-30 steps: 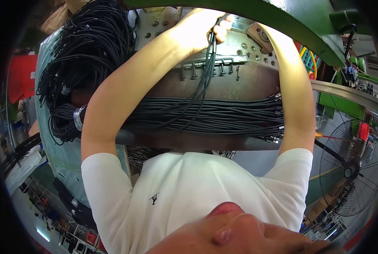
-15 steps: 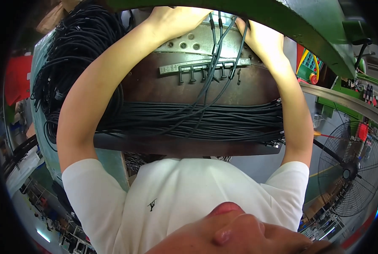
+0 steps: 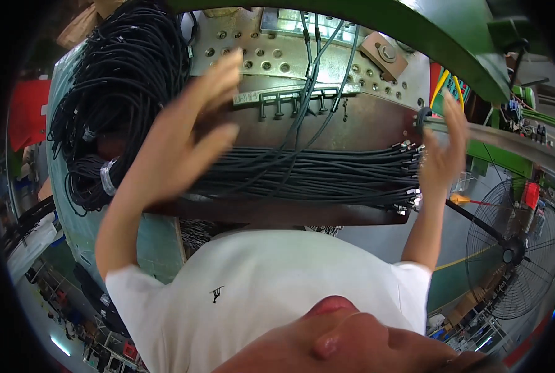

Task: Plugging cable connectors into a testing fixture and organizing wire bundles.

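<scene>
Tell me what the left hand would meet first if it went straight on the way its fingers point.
Most likely the holed plate, straight ahead of the left hand in the picture; depth is unclear, so it might pass over toward the green beam.

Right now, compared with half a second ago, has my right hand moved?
Yes. Your right hand has moved right and back toward your body, judged against the holed plate, which it overlapped in view before.
</scene>
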The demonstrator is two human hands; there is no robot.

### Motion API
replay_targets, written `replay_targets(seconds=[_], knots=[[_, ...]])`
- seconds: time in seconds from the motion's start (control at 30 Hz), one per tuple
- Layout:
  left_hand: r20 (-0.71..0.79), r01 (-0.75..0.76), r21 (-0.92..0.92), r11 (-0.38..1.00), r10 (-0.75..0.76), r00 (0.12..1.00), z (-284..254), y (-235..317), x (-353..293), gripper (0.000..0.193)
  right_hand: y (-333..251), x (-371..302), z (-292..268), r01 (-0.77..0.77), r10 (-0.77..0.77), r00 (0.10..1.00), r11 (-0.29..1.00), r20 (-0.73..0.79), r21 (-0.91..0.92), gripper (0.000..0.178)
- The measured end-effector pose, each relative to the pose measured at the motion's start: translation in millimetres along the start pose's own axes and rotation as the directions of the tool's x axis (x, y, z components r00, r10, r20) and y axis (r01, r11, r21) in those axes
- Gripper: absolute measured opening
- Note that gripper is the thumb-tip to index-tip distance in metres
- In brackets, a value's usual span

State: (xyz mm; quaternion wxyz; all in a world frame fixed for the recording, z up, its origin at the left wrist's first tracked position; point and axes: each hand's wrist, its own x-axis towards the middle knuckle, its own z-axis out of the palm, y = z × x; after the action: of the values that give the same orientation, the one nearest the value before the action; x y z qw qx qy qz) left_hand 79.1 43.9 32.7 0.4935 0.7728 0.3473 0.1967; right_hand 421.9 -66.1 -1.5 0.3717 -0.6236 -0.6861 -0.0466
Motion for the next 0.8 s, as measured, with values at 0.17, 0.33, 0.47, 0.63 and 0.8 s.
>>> replay_targets(seconds=[0.17,0.33,0.47,0.63,0.8], knots=[[0.471,0.408,0.4,0.82,-0.566,0.676,55,-53,-176,0.038,37,-203,-52,-0.778,0.701,0.588,0.627,-0.404,-0.044,0.033],[-0.102,0.476,0.408,0.779,-0.479,0.872,93,-138,-192,0.035,37,-382,22,-0.81,0.747,0.556,0.586,0.365,0.034,0.047],[-0.184,0.465,0.508,0.725,-0.436,0.881,98,-139,-194,0.039,19,-318,20,-0.661,0.617,0.701,0.751,0.356,0.0,0.039],[-0.188,0.481,0.533,0.696,-0.457,0.869,100,-134,-186,0.037,20,-313,21,-0.545,0.532,0.8,0.838,0.278,-0.036,0.028],[-0.186,0.425,0.535,0.73,-0.389,0.902,101,-138,-189,0.033,18,-294,32,-0.499,0.49,0.845,0.866,0.213,-0.013,0.026]])
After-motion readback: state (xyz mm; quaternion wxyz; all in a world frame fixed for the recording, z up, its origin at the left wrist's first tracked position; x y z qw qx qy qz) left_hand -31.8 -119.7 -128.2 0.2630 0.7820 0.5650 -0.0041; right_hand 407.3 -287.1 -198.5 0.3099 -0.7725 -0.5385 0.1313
